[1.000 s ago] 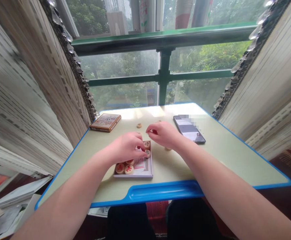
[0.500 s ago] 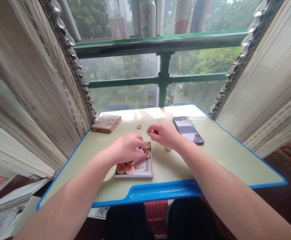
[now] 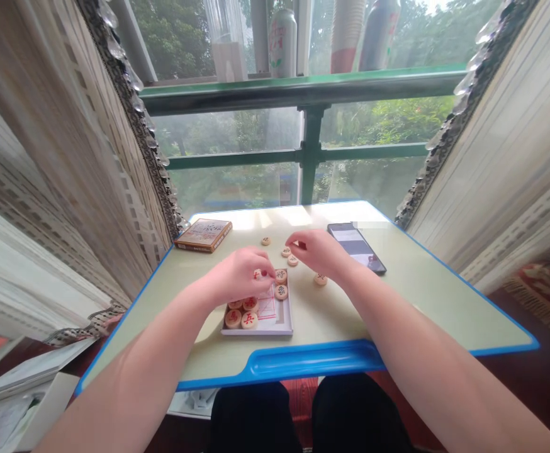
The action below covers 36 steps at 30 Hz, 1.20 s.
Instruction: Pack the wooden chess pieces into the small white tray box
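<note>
A shallow white box tray [image 3: 279, 324] lies on the small table and holds several round wooden chess pieces [image 3: 241, 313] with red and dark characters. My left hand [image 3: 240, 274] hovers over the tray's far left part, fingers pinched on one piece with a red mark. My right hand [image 3: 319, 251] is just beyond the tray, fingers curled over loose pieces [image 3: 290, 257] on the tabletop; whether it holds one is hidden. Another loose piece [image 3: 321, 279] lies by my right wrist, and one more [image 3: 265, 241] sits farther back.
The table [image 3: 426, 296] is pale green with a blue rim and a blue groove at the near edge. A box lid [image 3: 203, 234] lies at the back left, a phone [image 3: 356, 246] at the back right. Curtains hang on both sides; cans stand on the window rail.
My left hand has lifted slightly with a piece pinched in it. My right hand has shifted right and back, uncovering loose pieces on the table. The view has tilted a little.
</note>
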Each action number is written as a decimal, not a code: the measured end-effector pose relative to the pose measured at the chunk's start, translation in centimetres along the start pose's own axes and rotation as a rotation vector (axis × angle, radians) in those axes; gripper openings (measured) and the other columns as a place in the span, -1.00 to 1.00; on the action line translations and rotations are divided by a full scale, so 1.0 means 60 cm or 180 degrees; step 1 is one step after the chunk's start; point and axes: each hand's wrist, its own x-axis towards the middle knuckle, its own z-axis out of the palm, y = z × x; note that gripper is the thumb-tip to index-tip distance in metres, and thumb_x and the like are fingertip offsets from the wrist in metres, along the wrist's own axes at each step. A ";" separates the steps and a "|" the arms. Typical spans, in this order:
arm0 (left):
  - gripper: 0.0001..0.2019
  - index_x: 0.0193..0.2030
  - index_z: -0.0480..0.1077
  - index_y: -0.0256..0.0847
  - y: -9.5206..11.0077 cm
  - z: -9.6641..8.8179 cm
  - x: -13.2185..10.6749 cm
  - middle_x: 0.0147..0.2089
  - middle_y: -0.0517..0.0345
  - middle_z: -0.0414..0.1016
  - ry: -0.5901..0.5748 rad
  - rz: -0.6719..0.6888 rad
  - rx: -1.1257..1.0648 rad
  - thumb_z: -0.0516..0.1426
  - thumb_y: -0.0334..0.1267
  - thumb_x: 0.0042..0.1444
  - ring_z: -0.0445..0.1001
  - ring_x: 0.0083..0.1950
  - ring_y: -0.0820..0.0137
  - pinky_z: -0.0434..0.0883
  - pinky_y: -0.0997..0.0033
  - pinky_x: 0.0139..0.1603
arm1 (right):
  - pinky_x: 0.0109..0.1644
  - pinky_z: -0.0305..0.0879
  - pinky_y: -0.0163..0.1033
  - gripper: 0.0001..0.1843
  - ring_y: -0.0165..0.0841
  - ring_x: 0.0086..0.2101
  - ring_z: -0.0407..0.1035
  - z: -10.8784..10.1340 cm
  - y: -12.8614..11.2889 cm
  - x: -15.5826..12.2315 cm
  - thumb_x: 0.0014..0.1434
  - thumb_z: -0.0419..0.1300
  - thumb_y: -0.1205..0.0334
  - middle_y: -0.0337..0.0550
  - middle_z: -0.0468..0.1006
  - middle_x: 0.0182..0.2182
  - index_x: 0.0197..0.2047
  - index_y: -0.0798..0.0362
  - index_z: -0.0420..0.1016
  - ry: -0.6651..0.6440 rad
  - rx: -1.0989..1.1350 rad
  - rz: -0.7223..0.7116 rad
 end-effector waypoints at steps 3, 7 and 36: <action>-0.82 -0.40 0.55 -0.19 -0.015 -0.003 0.004 -0.35 0.13 0.49 0.0489 -0.0258 -0.0073 0.09 -0.34 -0.02 0.42 -0.27 0.40 0.34 0.45 -0.23 | -0.36 0.15 -0.35 -0.76 -0.40 -0.41 0.36 -0.001 0.004 0.002 0.11 0.09 0.36 -0.18 0.58 -0.39 -0.29 0.02 0.59 -0.0045 -0.0176 0.0120; -0.76 -0.37 0.54 -0.21 -0.043 -0.007 0.009 -0.29 0.11 0.51 0.1010 -0.0751 0.0103 0.04 -0.29 -0.02 0.42 -0.28 0.38 0.36 0.40 -0.17 | -0.28 0.20 -0.32 -0.76 -0.33 -0.28 0.37 0.012 0.013 0.005 0.12 0.09 0.36 -0.10 0.54 -0.30 -0.27 0.04 0.59 -0.0099 -0.0423 0.0063; -0.69 -0.30 0.51 -0.29 -0.083 0.018 0.015 -0.31 0.07 0.55 0.0730 -0.1331 -0.0781 0.07 -0.13 -0.04 0.42 -0.36 0.36 0.36 0.37 -0.27 | 0.15 0.15 -0.12 -0.59 -0.24 -0.01 0.30 0.046 0.037 0.013 0.14 0.10 0.40 -0.11 0.53 -0.03 0.05 0.00 0.49 -0.0274 -0.0317 -0.0797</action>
